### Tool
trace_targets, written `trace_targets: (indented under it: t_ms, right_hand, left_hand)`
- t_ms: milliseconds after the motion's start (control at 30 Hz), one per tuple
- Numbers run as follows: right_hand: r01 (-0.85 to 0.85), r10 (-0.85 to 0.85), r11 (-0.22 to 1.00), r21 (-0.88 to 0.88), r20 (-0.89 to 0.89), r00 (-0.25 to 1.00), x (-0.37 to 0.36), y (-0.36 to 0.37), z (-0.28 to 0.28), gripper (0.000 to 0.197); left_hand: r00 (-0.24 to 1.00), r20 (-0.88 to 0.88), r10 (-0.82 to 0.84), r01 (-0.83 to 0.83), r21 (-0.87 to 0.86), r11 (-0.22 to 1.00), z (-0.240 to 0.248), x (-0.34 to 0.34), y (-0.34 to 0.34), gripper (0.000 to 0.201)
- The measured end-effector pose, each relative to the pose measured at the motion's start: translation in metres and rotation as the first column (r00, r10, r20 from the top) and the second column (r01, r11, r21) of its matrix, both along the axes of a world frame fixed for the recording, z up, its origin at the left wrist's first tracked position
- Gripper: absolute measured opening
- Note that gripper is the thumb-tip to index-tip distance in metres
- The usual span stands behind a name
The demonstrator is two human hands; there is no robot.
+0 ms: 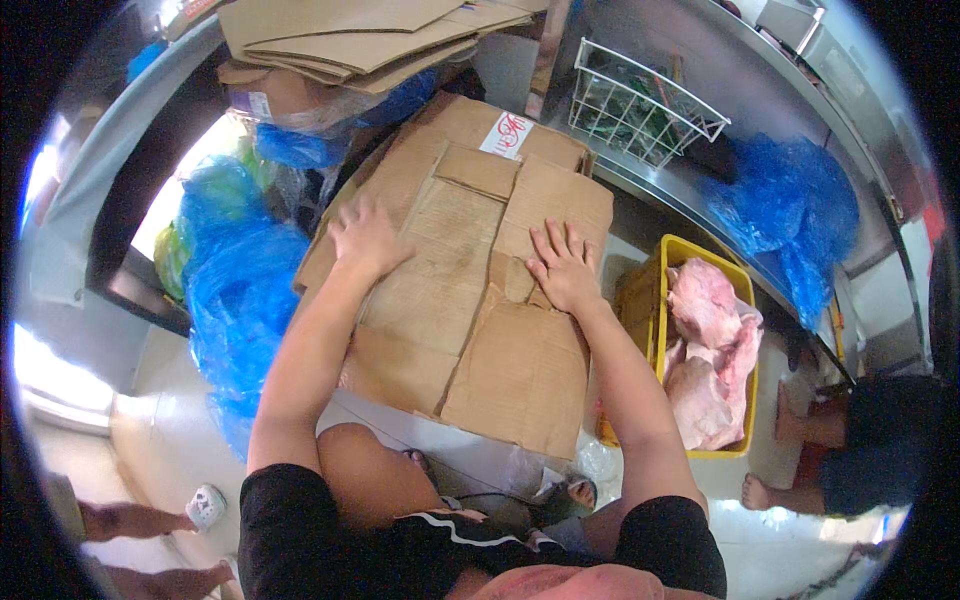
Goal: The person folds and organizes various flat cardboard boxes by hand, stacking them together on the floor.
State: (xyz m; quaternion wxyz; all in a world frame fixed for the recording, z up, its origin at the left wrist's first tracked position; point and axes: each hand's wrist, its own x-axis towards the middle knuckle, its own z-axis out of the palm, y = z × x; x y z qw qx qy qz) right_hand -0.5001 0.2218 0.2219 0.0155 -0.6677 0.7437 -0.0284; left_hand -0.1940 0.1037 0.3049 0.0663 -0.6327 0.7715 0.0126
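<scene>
Flattened brown cardboard [430, 260] lies in front of me, with overlapping, creased flaps and a white label [507, 135] near its far edge. My left hand [368, 240] rests on the cardboard's left side, fingers spread and pointing away. On the right, my right hand [565, 265] presses flat on a flap [555, 205], its fingers apart. Neither hand holds anything. What lies beneath the cardboard is mostly hidden; something whitish shows under its near edge.
A yellow crate [660, 300] with raw meat [705, 350] stands at my right. Blue plastic [235, 270] hangs at the left; more blue plastic [785, 210] and a white wire basket [640, 105] sit far right. Stacked cardboard [350, 35] is at the back. Other people's legs show at both sides.
</scene>
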Motion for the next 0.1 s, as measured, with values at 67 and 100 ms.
trace_targets:
  t_ms: [67, 100]
  right_hand:
    - [-0.024, 0.02, 0.997, 0.07, 0.045, 0.999, 0.001, -0.008, -0.001, 0.068]
    - [-0.03, 0.025, 0.992, 0.125, 0.045, 0.999, 0.01, -0.014, 0.006, 0.07]
  left_hand:
    - [0.991, -0.123, 0.043, -0.04, 0.032, 0.999, -0.023, 0.029, -0.005, 0.101]
    - [0.982, -0.177, 0.069, -0.063, 0.041, 0.997, -0.035, 0.048, -0.009, 0.099]
